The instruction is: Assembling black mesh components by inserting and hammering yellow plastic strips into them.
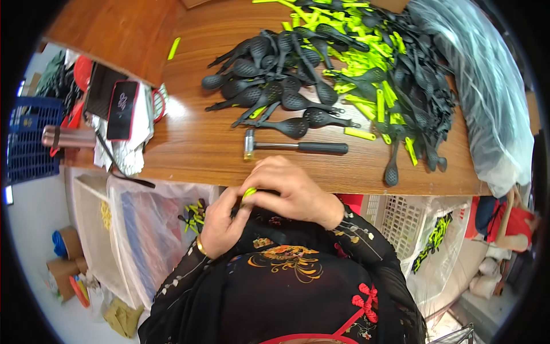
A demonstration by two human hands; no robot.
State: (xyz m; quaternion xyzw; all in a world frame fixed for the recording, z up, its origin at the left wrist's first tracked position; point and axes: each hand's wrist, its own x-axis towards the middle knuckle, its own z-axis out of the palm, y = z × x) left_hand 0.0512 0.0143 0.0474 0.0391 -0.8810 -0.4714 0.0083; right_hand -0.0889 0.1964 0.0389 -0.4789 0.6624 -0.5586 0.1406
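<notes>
My left hand (222,225) and my right hand (295,192) meet at the table's front edge. Both are closed around a small yellow-green plastic piece (249,192), of which only the end shows between the fingers. It matches the colour of the handle pieces on the table; whether a spoon is joined to it is hidden. Just beyond my hands lies a hammer (298,147) with a metal and yellowish head and a black grip. Black slotted spoons (292,127) are heaped behind it, and a pile of yellow-green handle pieces (366,57) lies farther back.
More black spoons (421,86) fill the right, beside a clear plastic bag (487,97). At left are a phone (122,109) and a pink bottle (69,137). Below the table stand a bag-lined bin (137,229) and a white basket (398,221). Another person (510,223) is at far right.
</notes>
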